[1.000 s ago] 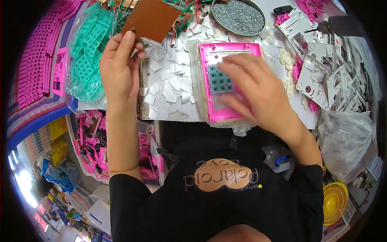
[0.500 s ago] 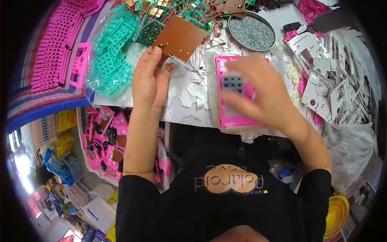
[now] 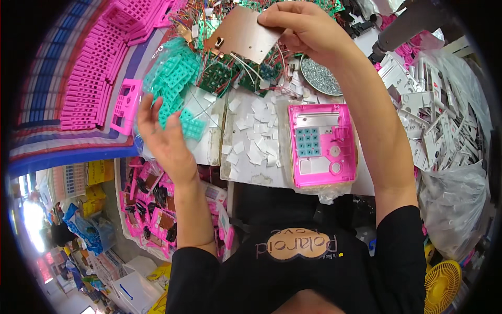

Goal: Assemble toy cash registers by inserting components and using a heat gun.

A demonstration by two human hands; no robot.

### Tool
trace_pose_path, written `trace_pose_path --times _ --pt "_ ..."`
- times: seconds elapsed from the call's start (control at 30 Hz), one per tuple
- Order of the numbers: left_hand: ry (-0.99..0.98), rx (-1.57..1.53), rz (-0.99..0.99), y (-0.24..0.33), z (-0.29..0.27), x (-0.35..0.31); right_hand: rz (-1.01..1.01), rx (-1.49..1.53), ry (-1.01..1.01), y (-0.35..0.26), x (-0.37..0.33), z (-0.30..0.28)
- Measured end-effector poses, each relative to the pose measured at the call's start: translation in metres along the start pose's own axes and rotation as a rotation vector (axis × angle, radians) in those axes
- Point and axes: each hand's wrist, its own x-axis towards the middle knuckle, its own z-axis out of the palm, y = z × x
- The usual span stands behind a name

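At the back of the table, my right hand [image 3: 311, 29] grips a brown circuit board [image 3: 246, 35] by its right edge. Thin wires hang below the board. My left hand [image 3: 166, 141] is empty, fingers apart, beside the bag of teal rubber keypads [image 3: 175, 70]; one loose teal keypad [image 3: 191, 124] lies right by its fingers. In front of me a pink plastic housing [image 3: 323, 175] lies open side up, with a grey-blue keypad [image 3: 307, 142] seated in it.
A round tin of screws [image 3: 320, 78] stands behind the housing. White paper squares [image 3: 256, 131] are scattered left of it. Wired green boards [image 3: 217, 76] pile at the back, pink housings [image 3: 91, 89] stack at far left, and white plastic parts [image 3: 434, 120] heap at right.
The brown board has passed from my left hand to my right. My left hand has let go and moved left to the teal keypads. My right hand has left the pink housing.
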Motion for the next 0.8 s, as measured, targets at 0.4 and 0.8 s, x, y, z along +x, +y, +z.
trace_pose_path --times 0.4,0.8 --pt "-0.480 -1.024 -0.189 0.059 -0.074 0.075 -0.300 -0.394 -0.563 -0.043 -0.061 0.036" --pt "-1.145 -0.456 -0.686 0.041 0.004 0.027 -1.157 -0.925 0.131 -0.036 -0.091 0.038"
